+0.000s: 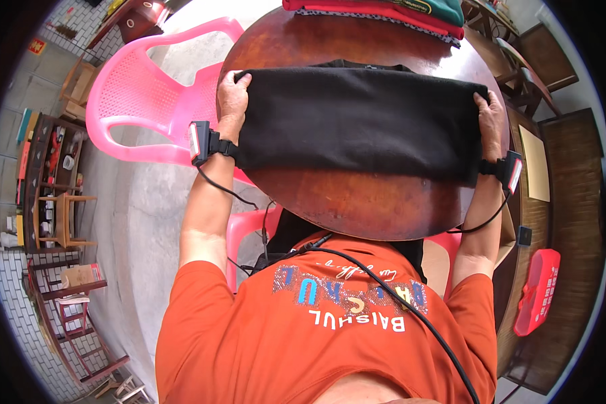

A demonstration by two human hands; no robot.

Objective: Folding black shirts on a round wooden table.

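A black garment, folded into a wide rectangle, lies across the round wooden table. Part of its neckline shows beyond the far folded edge. My left hand pinches the far left corner between thumb and fingers. At the far right corner, my right hand grips the cloth the same way, thumb on top. The fingers under the fabric are hidden on both sides. Each wrist carries a strapped black device with a cable.
A stack of folded clothes, red and green among them, sits at the table's far edge. One pink plastic chair stands left of the table. A red plastic case lies on the wooden surface at right. A black cable crosses my shirt.
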